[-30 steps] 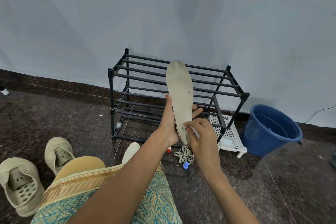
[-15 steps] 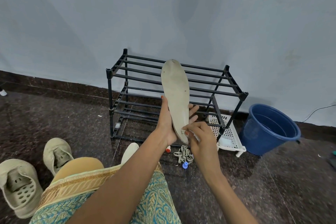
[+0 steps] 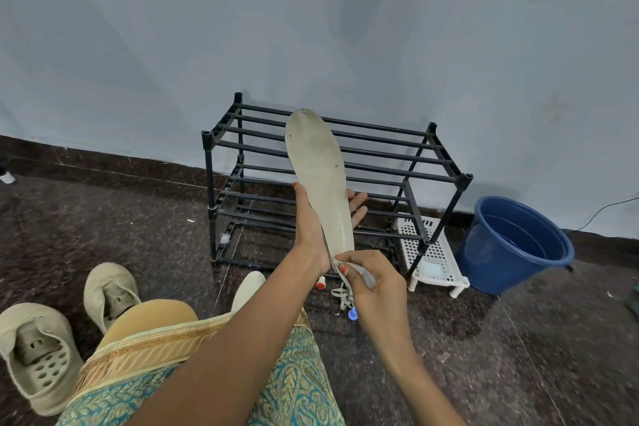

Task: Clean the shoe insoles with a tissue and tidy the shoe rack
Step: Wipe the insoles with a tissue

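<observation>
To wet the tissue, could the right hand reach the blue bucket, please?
Probably yes: the blue bucket stands on the right hand's side, only a low white stool between, though that hand pinches the tissue.

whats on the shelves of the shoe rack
Only bare bars show on the shelves of the shoe rack. The insole and the left hand holding it cover the middle, so anything there is hidden.

Left hand (image 3: 311,232) holds insole (image 3: 320,169); right hand (image 3: 375,284) pinches tissue (image 3: 364,274).
</observation>
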{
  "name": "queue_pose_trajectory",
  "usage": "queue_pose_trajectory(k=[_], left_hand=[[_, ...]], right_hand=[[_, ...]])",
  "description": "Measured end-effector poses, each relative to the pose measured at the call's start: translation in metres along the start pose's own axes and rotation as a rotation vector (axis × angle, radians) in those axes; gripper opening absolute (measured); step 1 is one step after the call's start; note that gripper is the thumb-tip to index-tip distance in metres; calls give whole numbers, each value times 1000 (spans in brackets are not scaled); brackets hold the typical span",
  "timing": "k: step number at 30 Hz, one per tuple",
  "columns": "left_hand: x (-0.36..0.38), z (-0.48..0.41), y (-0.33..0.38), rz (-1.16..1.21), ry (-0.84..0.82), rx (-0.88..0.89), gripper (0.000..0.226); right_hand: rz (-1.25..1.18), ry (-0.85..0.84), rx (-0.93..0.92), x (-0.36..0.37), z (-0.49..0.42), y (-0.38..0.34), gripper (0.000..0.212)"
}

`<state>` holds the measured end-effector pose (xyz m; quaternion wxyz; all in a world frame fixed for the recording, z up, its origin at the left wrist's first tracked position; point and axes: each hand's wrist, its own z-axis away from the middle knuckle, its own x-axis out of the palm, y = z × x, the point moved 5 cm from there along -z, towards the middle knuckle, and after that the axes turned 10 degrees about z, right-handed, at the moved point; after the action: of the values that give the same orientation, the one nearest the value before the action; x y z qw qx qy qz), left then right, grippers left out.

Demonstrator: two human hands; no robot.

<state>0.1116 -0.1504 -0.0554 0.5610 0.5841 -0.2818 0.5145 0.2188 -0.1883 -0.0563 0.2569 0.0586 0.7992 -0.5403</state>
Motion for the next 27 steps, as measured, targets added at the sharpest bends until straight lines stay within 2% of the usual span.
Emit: queue_pose_trajectory(k=[9, 15, 22, 27], left_hand=[[-2, 1, 3, 71, 17, 37, 78], [-5, 0, 6, 66, 57, 73, 78], [-2, -1, -2, 14, 40, -23, 82], [-3, -3, -10, -27, 9, -127, 86]], right_hand=[[157, 82, -10, -2, -2, 4, 22], [19, 64, 31, 5, 3, -4, 21], [109, 124, -46, 6, 0, -12, 38], [168, 145, -96, 5, -5, -16, 24]])
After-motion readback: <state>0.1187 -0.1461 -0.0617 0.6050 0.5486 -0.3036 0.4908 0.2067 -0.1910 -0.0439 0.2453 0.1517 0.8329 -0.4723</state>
